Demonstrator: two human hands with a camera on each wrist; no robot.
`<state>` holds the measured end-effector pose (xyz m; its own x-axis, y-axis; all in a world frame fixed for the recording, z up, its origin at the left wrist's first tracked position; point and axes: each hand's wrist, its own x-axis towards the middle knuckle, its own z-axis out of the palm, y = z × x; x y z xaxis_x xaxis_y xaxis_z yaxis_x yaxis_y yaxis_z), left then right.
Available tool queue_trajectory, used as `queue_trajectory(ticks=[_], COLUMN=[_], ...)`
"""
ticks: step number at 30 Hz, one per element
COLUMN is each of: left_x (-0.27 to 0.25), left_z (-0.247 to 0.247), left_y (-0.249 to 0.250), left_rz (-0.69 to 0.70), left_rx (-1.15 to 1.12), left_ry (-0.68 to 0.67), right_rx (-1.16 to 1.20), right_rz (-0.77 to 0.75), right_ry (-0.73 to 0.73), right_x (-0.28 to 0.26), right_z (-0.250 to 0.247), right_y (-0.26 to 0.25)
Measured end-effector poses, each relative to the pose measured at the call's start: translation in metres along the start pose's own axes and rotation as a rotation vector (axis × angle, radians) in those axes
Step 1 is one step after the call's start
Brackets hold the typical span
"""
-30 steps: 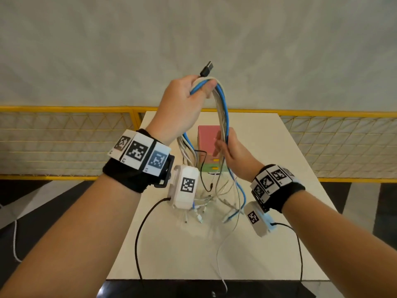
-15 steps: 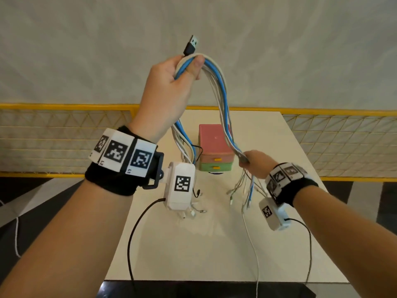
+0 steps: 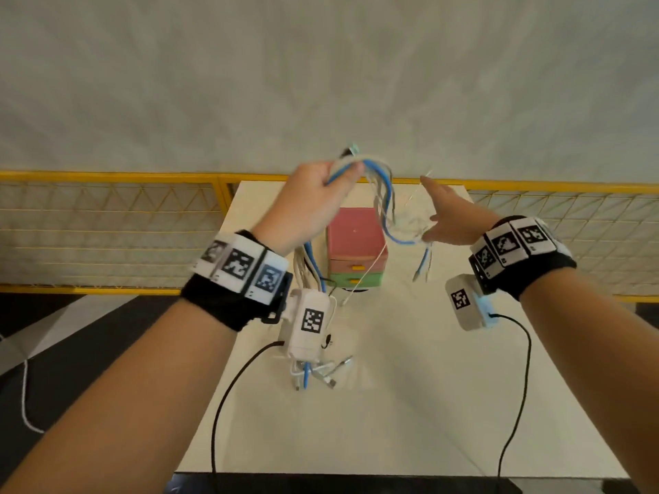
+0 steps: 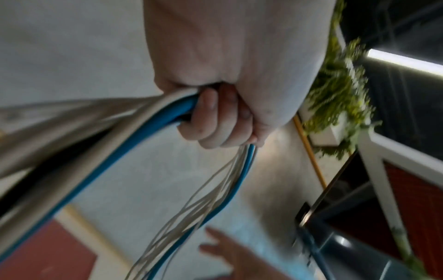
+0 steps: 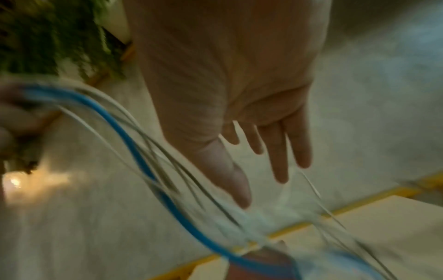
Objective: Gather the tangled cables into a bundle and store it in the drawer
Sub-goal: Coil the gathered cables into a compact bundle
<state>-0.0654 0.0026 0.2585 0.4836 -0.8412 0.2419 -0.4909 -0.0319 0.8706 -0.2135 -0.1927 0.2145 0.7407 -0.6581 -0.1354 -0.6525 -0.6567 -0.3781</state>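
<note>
Loose plug ends [image 3: 317,376] are seen lying on the worktop [image 3: 410,404], nearest the body, below the left wrist

Cable bundle [image 3: 381,194]: blue and white leads, thin, limp, judged light. It is held up over the worktop at the bend of its loop, where the left hand [image 3: 306,205] has its fingers [image 4: 210,117] curled tight round the strands. Tails hang free on both sides and sag; no stiffness is shown

Right hand [image 3: 449,219]: spread flat, fingers [image 5: 287,149] straight, nothing gripped; the far hanging strands are just beside the palm, contact blurred

Beyond, a small drawer unit [image 3: 356,251], pink over green, both drawers shut

Judgement: smooth jackets likely to slip singly; the bundle is best gripped as one, at the fold, with the tails gathered lower down
</note>
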Motion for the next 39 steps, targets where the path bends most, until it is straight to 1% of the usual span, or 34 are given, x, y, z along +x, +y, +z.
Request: queue_trajectory(ticks=[1,2,3,4,5,6,7,8,9,10,12,13,15,17,18,20,22,25,28,30,31,33,35,36,37,38,39], left_x=[0.002,0.004,0.004,0.005,0.007,0.008,0.007,0.006,0.005,0.005,0.004,0.005,0.007,0.005,0.004,0.003,-0.002,-0.012,-0.026,-0.035,-0.037,-0.038,-0.036,-0.034,-0.033,-0.032,-0.031], left_z=[0.011,0.023,0.033,0.043,0.054,0.063,0.071,0.073,0.073,0.072,0.071,0.069,0.065,0.062,0.061,0.06,0.06,0.061,0.06,0.063,0.065,0.069,0.072,0.074,0.075,0.077,0.079], left_y=[-0.008,-0.015,-0.019,-0.021,-0.027,-0.031,-0.031,-0.027,-0.024,-0.023,-0.025,-0.027,-0.031,-0.03,-0.029,-0.031,-0.034,-0.051,-0.082,-0.1,-0.105,-0.107,-0.099,-0.095,-0.087,-0.081,-0.075], left_rz=[-0.022,-0.041,-0.055,-0.073,-0.087,-0.132,-0.158,-0.175,-0.183,-0.203,-0.244,-0.223,-0.241,-0.322,-0.355,-0.357,-0.293,-0.182,-0.177,-0.198,-0.198,-0.176,-0.155,-0.143,-0.119,-0.108,-0.104], left_rx=[0.101,0.17,0.18,0.172,0.203,0.244,0.328,0.459,0.532,0.523,0.361,0.335,0.281,0.142,0.058,-0.052,-0.055,-0.004,0.085,0.172,0.222,0.321,0.416,0.467,0.507,0.549,0.582], left_ry=[-0.057,-0.117,-0.178,-0.255,-0.342,-0.387,-0.416,-0.449,-0.492,-0.529,-0.529,-0.537,-0.592,-0.657,-0.684,-0.71,-0.661,-0.578,-0.508,-0.463,-0.429,-0.376,-0.369,-0.373,-0.385,-0.398,-0.411], right_rx=[0.042,0.106,0.168,0.179,0.116,0.035,-0.008,0.005,0.057,0.089,0.023,-0.009,-0.032,-0.07,-0.119,-0.205,-0.191,-0.017,0.273,0.415,0.419,0.33,0.101,-0.021,-0.12,-0.202,-0.285], right_rz=[-0.048,-0.138,-0.263,-0.398,-0.515,-0.597,-0.63,-0.617,-0.575,-0.526,-0.494,-0.502,-0.502,-0.483,-0.473,-0.456,-0.399,-0.216,-0.03,0.054,0.07,0.09,0.123,0.118,0.073,-0.022,-0.148], right_ry=[0.004,0.039,0.084,0.126,0.167,0.202,0.223,0.227,0.231,0.236,0.258,0.247,0.167,0.091,0.101,0.186,0.236,0.343,0.469,0.474,0.449,0.37,0.275,0.264,0.295,0.341,0.375], right_x=[-0.008,-0.017,-0.028,-0.038,-0.047,-0.052,-0.054,-0.055,-0.057,-0.058,-0.058,-0.058,-0.055,-0.051,-0.049,-0.047,-0.047,-0.047,-0.044,-0.043,-0.043,-0.046,-0.051,-0.054,-0.058,-0.062,-0.064], right_z=[-0.001,-0.001,0.003,0.008,0.015,0.024,0.034,0.041,0.047,0.051,0.054,0.054,0.052,0.051,0.052,0.049,0.048,0.045,0.039,0.039,0.044,0.054,0.061,0.064,0.066,0.07,0.074], right_y=[-0.005,-0.014,-0.023,-0.034,-0.044,-0.05,-0.052,-0.053,-0.053,-0.053,-0.052,-0.052,-0.051,-0.048,-0.046,-0.043,-0.04,-0.028,-0.005,0.01,0.016,0.021,0.022,0.018,0.011,0.001,-0.01])
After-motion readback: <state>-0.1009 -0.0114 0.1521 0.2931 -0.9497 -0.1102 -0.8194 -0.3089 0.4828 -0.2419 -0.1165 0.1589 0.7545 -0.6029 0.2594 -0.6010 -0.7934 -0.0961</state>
